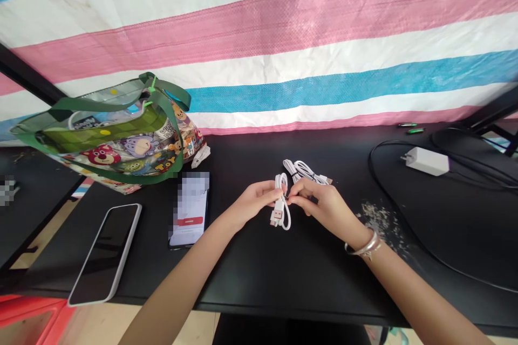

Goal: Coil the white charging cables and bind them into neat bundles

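A coiled white cable [279,206] is pinched in my left hand [256,200] above the black table, its USB plug hanging at the lower end. My right hand [318,199] has its thumb and forefinger pressed together at the coil's right side, on a small dark tie that is hard to make out. Just behind my hands, more coiled white cable [304,170] with a dark tie lies on the table, partly covered by my right hand.
The black table [251,269] holds a patterned bag [133,145] at the left, a lit phone [191,207], a white-edged phone [106,253], and a white adapter [427,161] with black cable at the right. Small pale debris [382,223] lies near my right wrist.
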`<action>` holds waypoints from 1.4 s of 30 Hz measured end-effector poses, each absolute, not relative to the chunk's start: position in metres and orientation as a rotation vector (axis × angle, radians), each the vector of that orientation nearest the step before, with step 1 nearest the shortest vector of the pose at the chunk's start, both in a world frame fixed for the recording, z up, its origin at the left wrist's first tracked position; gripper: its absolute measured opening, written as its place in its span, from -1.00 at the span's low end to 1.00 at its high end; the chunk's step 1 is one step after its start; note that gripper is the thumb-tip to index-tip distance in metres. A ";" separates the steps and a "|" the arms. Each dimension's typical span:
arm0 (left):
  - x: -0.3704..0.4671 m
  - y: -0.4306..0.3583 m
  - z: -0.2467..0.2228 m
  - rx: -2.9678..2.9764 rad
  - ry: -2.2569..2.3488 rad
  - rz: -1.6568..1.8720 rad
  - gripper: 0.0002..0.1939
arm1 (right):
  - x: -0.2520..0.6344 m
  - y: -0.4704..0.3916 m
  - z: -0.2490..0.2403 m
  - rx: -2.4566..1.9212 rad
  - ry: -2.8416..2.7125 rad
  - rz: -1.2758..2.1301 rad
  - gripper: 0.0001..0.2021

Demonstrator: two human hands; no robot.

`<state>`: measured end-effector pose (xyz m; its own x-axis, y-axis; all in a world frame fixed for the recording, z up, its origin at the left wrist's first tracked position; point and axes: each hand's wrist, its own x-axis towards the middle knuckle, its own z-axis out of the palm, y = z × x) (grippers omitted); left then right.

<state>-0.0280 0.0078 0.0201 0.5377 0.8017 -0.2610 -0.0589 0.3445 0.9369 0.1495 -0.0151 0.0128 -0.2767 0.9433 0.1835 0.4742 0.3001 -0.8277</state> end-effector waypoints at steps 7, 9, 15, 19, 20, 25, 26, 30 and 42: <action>-0.030 0.009 0.017 1.453 1.008 0.729 -0.90 | 0.146 -0.012 0.011 -1.394 -1.752 0.918 -0.74; -0.031 0.007 0.018 1.566 1.043 0.773 -0.92 | 0.144 -0.012 0.012 -1.407 -1.709 0.929 -0.73; -0.028 -0.001 0.022 1.832 1.016 1.056 -0.90 | 0.142 -0.012 0.016 -1.319 -1.559 1.120 -0.63; -0.026 -0.003 0.021 2.005 0.935 1.203 -0.90 | 0.140 -0.012 0.015 -1.269 -1.441 1.276 -0.55; -0.026 -0.004 0.021 2.016 0.932 1.220 -0.90 | 0.139 -0.012 0.014 -1.257 -1.412 1.314 -0.54; -0.025 -0.005 0.019 1.879 0.969 1.190 -0.93 | 0.137 -0.014 0.016 -1.172 -1.307 1.428 -0.51; -0.024 -0.005 0.019 1.822 0.979 1.175 -0.94 | 0.137 -0.014 0.017 -1.164 -1.296 1.427 -0.51; -0.022 -0.005 0.016 1.573 0.945 1.105 -0.93 | 0.139 -0.014 0.019 -1.148 -1.290 1.400 -0.54; -0.024 0.001 0.020 1.054 0.870 1.054 -0.58 | 0.142 -0.018 0.021 -1.061 -1.220 1.580 -0.51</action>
